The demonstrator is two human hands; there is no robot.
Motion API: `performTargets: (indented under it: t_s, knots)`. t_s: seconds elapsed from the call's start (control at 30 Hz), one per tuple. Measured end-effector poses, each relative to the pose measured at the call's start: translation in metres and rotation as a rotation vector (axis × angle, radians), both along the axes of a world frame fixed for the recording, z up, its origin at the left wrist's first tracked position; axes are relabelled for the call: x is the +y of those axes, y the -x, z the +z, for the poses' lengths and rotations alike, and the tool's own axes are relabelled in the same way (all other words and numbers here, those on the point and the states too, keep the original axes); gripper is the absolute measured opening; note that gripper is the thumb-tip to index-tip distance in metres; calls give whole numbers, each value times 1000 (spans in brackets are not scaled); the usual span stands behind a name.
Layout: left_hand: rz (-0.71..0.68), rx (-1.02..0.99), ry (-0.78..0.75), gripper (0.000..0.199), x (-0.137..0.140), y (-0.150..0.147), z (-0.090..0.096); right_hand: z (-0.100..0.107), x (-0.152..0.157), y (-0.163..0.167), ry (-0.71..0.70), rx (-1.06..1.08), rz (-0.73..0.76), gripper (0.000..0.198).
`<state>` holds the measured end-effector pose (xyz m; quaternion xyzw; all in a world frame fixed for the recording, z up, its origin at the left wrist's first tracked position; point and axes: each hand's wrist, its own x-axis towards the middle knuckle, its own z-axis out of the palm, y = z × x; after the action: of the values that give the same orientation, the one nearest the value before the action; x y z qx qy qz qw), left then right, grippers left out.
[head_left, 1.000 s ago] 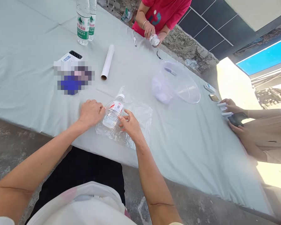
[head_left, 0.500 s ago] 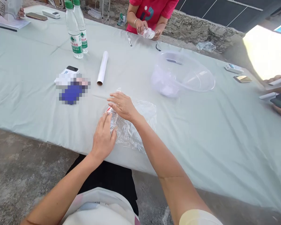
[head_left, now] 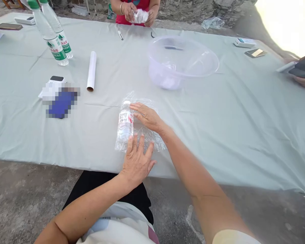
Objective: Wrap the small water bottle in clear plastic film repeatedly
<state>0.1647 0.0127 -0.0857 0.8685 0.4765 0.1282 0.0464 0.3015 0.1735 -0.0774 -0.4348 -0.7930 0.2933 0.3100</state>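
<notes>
A small clear bottle [head_left: 125, 122] with a white cap and a red-and-white label lies on its side on a sheet of clear plastic film [head_left: 149, 137], its cap pointing away from me. My left hand [head_left: 137, 159] is open, fingers spread, its fingertips at the bottle's base and the film's near edge. My right hand [head_left: 147, 117] is open too, fingers stretched toward the right side of the bottle near the cap. Whether those fingertips touch the bottle I cannot tell. Wrinkled film shows beneath and between both hands.
A white roll [head_left: 92, 72] lies beyond the bottle. Two green-capped water bottles [head_left: 57, 51] stand at the back left. Right of centre is a clear plastic basin [head_left: 165, 73]. Across the table [head_left: 218, 135], another person's hands [head_left: 139, 15] hold a film-wrapped item.
The bottle, mostly covered by my hands before, now shows in full. My left hand has moved right and nearer me, its fingers spreading. My right hand has shifted to the bottle's right side.
</notes>
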Motion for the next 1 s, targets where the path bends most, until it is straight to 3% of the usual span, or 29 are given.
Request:
performTargets:
  t_s: [0.17,0.27,0.37,0.47,0.6,0.67,0.77,0.83,0.9,1.0]
  knots:
    - [-92,-32,114,66,2,-27,-8,6,-7,-33,-26,-37,-211,39]
    - [-81,-55,140,69,7,-38,-9,17,-19,-33,-86,26,-357,39]
    - [-106,-47,127,69,8,-45,-8,26,-30,-13,-149,-7,-203,35]
    - [-244,-63,91,67,0,-42,-1,26,-35,0,-176,-151,9,32]
    - [-494,-271,-7,29,-12,-19,16,13,-34,-24,-160,-203,-41,27]
    - [-438,-406,-61,24,-11,-1,24,3,-37,-49,-133,-211,-160,25]
    - [-113,-532,-114,29,3,21,28,-11,-48,-81,-62,-111,-429,27]
    - [86,-547,-53,32,16,26,24,-17,-55,-91,-6,26,-580,27]
    - [124,-524,61,36,27,20,17,-21,-58,-91,46,123,-671,29]
    - [11,-467,122,40,38,-5,10,-25,-57,-83,62,161,-742,38]
